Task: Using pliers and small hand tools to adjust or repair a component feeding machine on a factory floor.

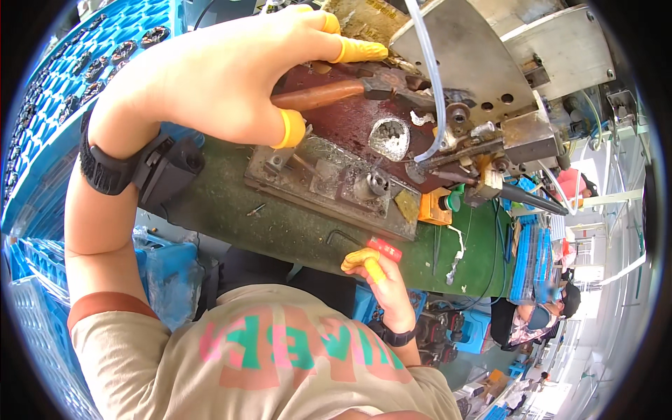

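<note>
Left hand [217, 80], upper left, fingers spread, beside orange-handled pliers [322, 94], upper centre; right hand [380, 276], lower centre, fingers curled, grip unclear, near red piece [385, 249] on green tabletop [294, 237]; work seemingly under way, portions done and remaining not determinable.

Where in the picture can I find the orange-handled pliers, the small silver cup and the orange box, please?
Orange-handled pliers [336, 92]: head view, on the handle.
Small silver cup [390, 151]: head view, on its wall.
Orange box [430, 209]: head view, on its orange side.
</note>
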`<move>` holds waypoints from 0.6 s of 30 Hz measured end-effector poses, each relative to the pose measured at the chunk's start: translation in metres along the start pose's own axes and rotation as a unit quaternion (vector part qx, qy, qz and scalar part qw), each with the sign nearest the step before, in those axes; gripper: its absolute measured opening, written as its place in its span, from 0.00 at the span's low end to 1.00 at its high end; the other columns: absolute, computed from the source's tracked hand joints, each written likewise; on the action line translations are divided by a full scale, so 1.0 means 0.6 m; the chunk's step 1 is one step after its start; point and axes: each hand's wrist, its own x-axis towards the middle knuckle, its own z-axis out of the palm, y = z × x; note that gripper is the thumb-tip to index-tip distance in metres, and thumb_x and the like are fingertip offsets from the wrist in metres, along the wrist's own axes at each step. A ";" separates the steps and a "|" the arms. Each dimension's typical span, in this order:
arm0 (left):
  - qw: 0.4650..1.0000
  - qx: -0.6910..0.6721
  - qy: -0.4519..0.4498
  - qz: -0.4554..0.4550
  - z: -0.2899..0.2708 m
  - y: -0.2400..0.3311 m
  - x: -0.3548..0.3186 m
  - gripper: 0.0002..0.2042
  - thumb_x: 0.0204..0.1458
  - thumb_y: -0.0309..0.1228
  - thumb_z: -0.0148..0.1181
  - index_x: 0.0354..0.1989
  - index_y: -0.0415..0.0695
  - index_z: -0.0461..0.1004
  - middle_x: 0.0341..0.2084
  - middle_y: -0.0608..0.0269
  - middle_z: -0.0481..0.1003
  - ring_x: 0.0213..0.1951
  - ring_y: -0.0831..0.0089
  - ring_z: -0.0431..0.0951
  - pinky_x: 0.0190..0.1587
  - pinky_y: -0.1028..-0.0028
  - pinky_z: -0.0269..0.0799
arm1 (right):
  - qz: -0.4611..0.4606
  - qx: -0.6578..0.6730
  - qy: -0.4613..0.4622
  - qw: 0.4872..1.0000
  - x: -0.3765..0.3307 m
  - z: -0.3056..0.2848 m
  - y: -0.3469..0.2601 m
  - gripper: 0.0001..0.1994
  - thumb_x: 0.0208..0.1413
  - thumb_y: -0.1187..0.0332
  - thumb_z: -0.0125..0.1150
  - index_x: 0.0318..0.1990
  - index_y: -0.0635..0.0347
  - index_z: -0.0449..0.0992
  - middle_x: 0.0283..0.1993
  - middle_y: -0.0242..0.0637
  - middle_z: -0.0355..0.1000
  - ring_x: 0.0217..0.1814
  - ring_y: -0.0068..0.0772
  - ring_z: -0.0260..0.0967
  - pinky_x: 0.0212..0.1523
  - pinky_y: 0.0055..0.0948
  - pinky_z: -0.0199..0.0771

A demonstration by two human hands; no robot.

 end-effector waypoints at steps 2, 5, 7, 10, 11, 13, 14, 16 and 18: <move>1.000 -0.004 -0.009 -0.013 -0.005 0.005 -0.002 0.37 0.33 0.20 0.52 0.62 0.41 0.60 0.55 0.45 0.63 0.57 0.49 0.61 0.60 0.63 0.58 | -0.002 0.004 -0.008 1.000 -0.001 -0.001 0.000 0.17 0.65 0.62 0.45 0.48 0.69 0.71 0.47 0.41 0.72 0.49 0.33 0.71 0.52 0.31 0.70; 1.000 0.007 -0.006 -0.002 -0.007 0.006 -0.004 0.37 0.33 0.20 0.53 0.62 0.41 0.61 0.55 0.45 0.63 0.57 0.48 0.61 0.60 0.63 0.58 | -0.007 0.004 -0.011 1.000 0.001 -0.001 0.001 0.17 0.65 0.62 0.45 0.48 0.69 0.71 0.47 0.42 0.72 0.49 0.33 0.71 0.52 0.31 0.71; 1.000 0.005 0.025 0.017 0.003 0.001 -0.004 0.37 0.32 0.20 0.53 0.61 0.40 0.61 0.51 0.45 0.65 0.54 0.48 0.63 0.57 0.63 0.61 | 0.004 0.007 0.005 1.000 -0.001 -0.001 0.003 0.17 0.65 0.63 0.45 0.48 0.70 0.71 0.47 0.41 0.72 0.48 0.34 0.71 0.51 0.30 0.71; 1.000 -0.003 0.030 -0.002 0.011 0.004 -0.005 0.37 0.32 0.20 0.54 0.60 0.39 0.62 0.45 0.47 0.67 0.49 0.50 0.65 0.54 0.64 0.62 | 0.005 -0.125 0.025 0.992 -0.001 0.019 -0.043 0.14 0.64 0.65 0.46 0.45 0.69 0.73 0.43 0.40 0.73 0.47 0.32 0.72 0.48 0.29 0.71; 0.999 -0.009 0.034 0.002 0.013 0.006 -0.006 0.37 0.32 0.20 0.54 0.60 0.39 0.62 0.45 0.47 0.67 0.49 0.50 0.65 0.54 0.64 0.62 | 0.007 -0.130 0.031 0.991 -0.001 0.031 -0.075 0.14 0.64 0.65 0.46 0.45 0.69 0.73 0.43 0.40 0.73 0.47 0.32 0.72 0.48 0.29 0.71; 0.998 0.021 0.055 -0.008 0.020 0.012 -0.010 0.36 0.32 0.20 0.55 0.60 0.38 0.63 0.41 0.48 0.66 0.45 0.52 0.65 0.50 0.65 0.63 | -0.099 -0.349 0.111 0.925 -0.007 0.062 -0.157 0.12 0.61 0.66 0.50 0.40 0.66 0.75 0.39 0.41 0.74 0.44 0.32 0.72 0.44 0.28 0.70; 0.996 0.004 0.090 0.006 0.024 0.006 -0.017 0.36 0.31 0.20 0.55 0.59 0.38 0.63 0.40 0.49 0.66 0.44 0.52 0.65 0.50 0.65 0.63 | -0.200 -0.410 0.139 0.879 -0.004 0.078 -0.197 0.10 0.60 0.67 0.52 0.39 0.64 0.76 0.38 0.40 0.74 0.41 0.32 0.71 0.42 0.28 0.69; 0.994 0.006 0.103 0.019 0.031 -0.002 -0.020 0.36 0.31 0.19 0.55 0.59 0.38 0.63 0.39 0.49 0.66 0.43 0.52 0.66 0.48 0.65 0.64 | -0.360 -0.536 0.221 0.731 0.014 0.103 -0.250 0.07 0.57 0.69 0.56 0.36 0.62 0.77 0.36 0.38 0.73 0.37 0.34 0.69 0.39 0.30 0.67; 0.993 0.025 0.114 0.030 0.030 -0.008 -0.028 0.36 0.31 0.18 0.55 0.59 0.38 0.64 0.38 0.50 0.66 0.42 0.53 0.66 0.46 0.66 0.64 | -0.439 -0.635 0.308 0.556 0.054 0.130 -0.289 0.06 0.53 0.68 0.61 0.36 0.60 0.78 0.35 0.35 0.73 0.36 0.35 0.66 0.41 0.32 0.63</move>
